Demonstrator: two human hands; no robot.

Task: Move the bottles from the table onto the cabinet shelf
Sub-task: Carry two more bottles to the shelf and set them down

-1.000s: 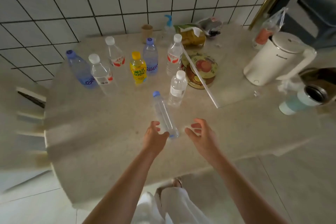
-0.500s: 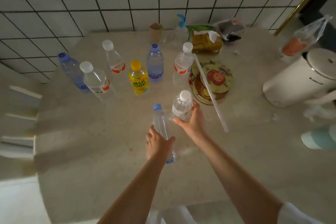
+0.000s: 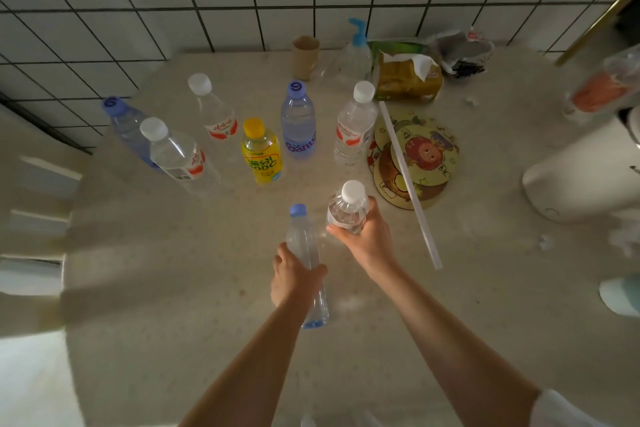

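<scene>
Step in hand: pickup, 2 bottles at once. None of the bottles in view has left the table (image 3: 173,288) yet; the cabinet shelf is not in view.

Nearest the near edge: left hand (image 3: 294,279) wrapped around the lower body of the slim blue-capped bottle (image 3: 304,246), fingers closed on it, thumb across the front. The bottle leans away from the person; its base looks to be at or just above the tabletop, cannot tell which.

Just beyond, toward the table's middle: right hand (image 3: 367,239) closed around the short white-capped bottle (image 3: 348,208), fingers curled behind it, cap clear of the grip. The 2 held bottles are just beside each other, apart.

Next move, as judged: lift both straight up, then turn toward the shelf. Both grips sit low or mid-body, so a lean during the carry is the likely fault.

Obstacles: a long white strip (image 3: 408,180) lies diagonally just right of the right hand, resting across round cartoon-printed coasters (image 3: 426,156); a sideways swing could catch it.

Remaining, toward the far edge: yellow bottle (image 3: 261,152), 2 blue-capped bottles (image 3: 298,121) (image 3: 124,121), 3 white-capped bottles (image 3: 355,125) (image 3: 214,107) (image 3: 176,152), 6 in all, upright.

Along the wall edge: paper cup (image 3: 304,57), pump bottle (image 3: 356,45), tissue pack (image 3: 408,76). White kettle (image 3: 581,177) at the right edge.
</scene>
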